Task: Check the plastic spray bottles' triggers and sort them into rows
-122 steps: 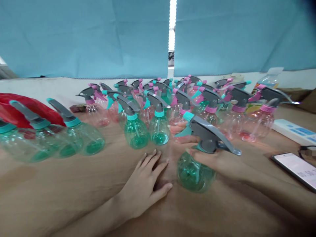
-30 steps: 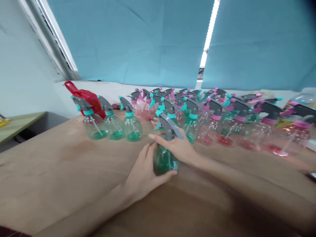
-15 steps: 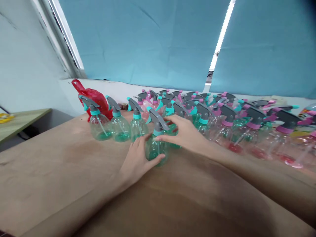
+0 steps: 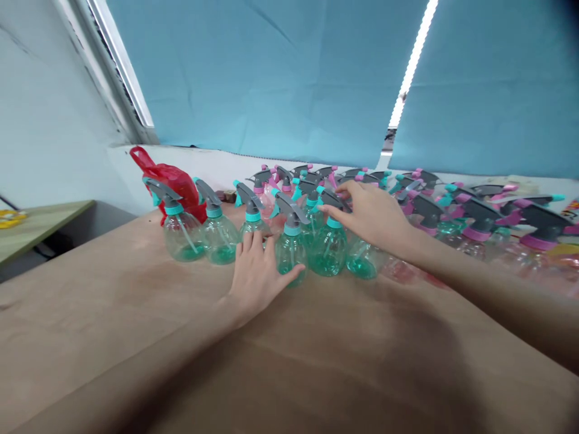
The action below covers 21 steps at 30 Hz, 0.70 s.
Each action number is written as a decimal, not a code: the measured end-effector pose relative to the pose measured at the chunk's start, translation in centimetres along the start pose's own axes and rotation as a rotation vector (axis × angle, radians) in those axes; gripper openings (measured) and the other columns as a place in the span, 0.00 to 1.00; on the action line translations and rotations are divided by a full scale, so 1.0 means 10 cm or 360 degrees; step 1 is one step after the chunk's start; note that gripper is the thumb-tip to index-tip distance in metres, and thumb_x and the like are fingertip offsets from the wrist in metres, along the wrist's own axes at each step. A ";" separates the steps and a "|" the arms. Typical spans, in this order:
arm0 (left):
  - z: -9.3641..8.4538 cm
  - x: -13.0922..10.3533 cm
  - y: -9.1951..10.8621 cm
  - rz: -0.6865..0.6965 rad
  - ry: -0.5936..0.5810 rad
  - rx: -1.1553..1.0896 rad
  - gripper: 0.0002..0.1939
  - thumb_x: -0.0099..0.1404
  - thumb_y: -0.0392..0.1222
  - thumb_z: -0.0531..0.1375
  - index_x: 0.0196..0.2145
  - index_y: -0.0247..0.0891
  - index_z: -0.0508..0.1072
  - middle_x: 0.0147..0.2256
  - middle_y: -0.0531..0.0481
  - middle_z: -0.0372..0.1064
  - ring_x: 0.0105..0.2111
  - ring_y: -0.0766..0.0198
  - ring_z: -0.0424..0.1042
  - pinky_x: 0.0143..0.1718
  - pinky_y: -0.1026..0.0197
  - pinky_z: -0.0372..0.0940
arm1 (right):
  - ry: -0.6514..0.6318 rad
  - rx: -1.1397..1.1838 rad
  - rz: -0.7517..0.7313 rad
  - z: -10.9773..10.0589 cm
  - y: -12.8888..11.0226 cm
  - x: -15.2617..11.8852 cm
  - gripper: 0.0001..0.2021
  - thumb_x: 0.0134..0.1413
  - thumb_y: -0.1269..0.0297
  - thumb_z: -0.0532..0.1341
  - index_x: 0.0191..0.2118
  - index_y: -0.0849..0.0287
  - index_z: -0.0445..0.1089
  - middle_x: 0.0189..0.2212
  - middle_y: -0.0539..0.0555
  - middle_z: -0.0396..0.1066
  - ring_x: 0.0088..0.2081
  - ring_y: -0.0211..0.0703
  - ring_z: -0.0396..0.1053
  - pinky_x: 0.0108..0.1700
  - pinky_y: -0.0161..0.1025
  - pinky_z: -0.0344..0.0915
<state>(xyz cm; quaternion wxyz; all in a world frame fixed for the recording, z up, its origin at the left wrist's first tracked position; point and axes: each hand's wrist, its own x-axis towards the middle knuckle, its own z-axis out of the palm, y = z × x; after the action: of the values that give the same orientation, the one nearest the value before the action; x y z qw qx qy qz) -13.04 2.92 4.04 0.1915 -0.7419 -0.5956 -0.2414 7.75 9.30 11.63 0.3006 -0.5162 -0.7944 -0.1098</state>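
My left hand (image 4: pixel 257 271) is around the lower left side of a green-tinted spray bottle (image 4: pixel 289 256) with a grey spray head and turquoise collar. Its thumb lies across the front of the bottle, and its fingers reach up along the left side, in front of another green bottle (image 4: pixel 251 226). Just to the right, my right hand (image 4: pixel 373 211) has thumb and fingers at the grey head of a second green spray bottle (image 4: pixel 328 253). Its fingertips are partly hidden behind that head. Both bottles stand upright on the wooden table.
Two green spray bottles (image 4: pixel 221 238) stand at the left, before a red plastic bag (image 4: pixel 174 184). Behind and right are several pink and green spray bottles (image 4: pixel 479 211), closely packed. A side table (image 4: pixel 54 223) holds a yellow object (image 4: pixel 11 218). A blue curtain (image 4: pixel 271 78) hangs behind.
The bottle by my left hand has moved back into line with the others. My right hand has left its collar and shifted right to the neighbouring bottle's head.
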 end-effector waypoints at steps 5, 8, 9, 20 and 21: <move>0.03 0.09 -0.02 0.0022 -0.0004 0.0098 0.32 0.62 0.65 0.55 0.47 0.31 0.68 0.46 0.33 0.62 0.49 0.37 0.59 0.48 0.41 0.56 | -0.0099 0.0039 -0.0004 0.06 0.02 0.06 0.22 0.59 0.56 0.55 0.53 0.68 0.65 0.37 0.64 0.76 0.39 0.61 0.73 0.36 0.51 0.65; 0.04 0.13 -0.03 0.0055 -0.0012 0.0209 0.34 0.62 0.66 0.54 0.47 0.29 0.69 0.46 0.31 0.62 0.48 0.37 0.59 0.47 0.42 0.56 | -0.0123 0.0079 -0.0017 0.05 0.05 0.07 0.19 0.59 0.61 0.56 0.52 0.68 0.66 0.36 0.63 0.77 0.37 0.60 0.74 0.36 0.49 0.65; 0.04 0.14 -0.03 0.0061 -0.0011 0.0217 0.34 0.62 0.66 0.55 0.47 0.29 0.69 0.46 0.31 0.62 0.48 0.36 0.59 0.47 0.42 0.56 | -0.0125 0.0095 -0.0015 0.04 0.06 0.08 0.19 0.59 0.61 0.56 0.52 0.68 0.66 0.37 0.63 0.77 0.38 0.60 0.74 0.37 0.49 0.65; 0.11 0.23 -0.08 0.0084 0.0045 0.0171 0.39 0.59 0.69 0.55 0.55 0.34 0.64 0.50 0.32 0.61 0.53 0.34 0.56 0.49 0.40 0.53 | -0.0176 0.0278 0.0006 -0.02 0.07 0.08 0.15 0.58 0.61 0.57 0.48 0.64 0.66 0.30 0.58 0.75 0.30 0.50 0.73 0.35 0.45 0.64; 0.11 0.22 -0.08 0.0084 0.0043 0.0205 0.39 0.59 0.70 0.55 0.55 0.34 0.64 0.49 0.32 0.61 0.52 0.35 0.57 0.49 0.41 0.54 | -0.0182 0.0290 0.0006 -0.03 0.07 0.08 0.15 0.58 0.61 0.57 0.48 0.64 0.66 0.29 0.58 0.75 0.30 0.50 0.73 0.34 0.45 0.64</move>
<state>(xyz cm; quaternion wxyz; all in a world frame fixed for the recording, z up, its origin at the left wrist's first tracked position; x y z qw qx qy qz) -13.30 5.46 4.49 0.2532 -0.7401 -0.5874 -0.2075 8.28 10.10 12.20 0.3007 -0.4937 -0.8160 -0.0071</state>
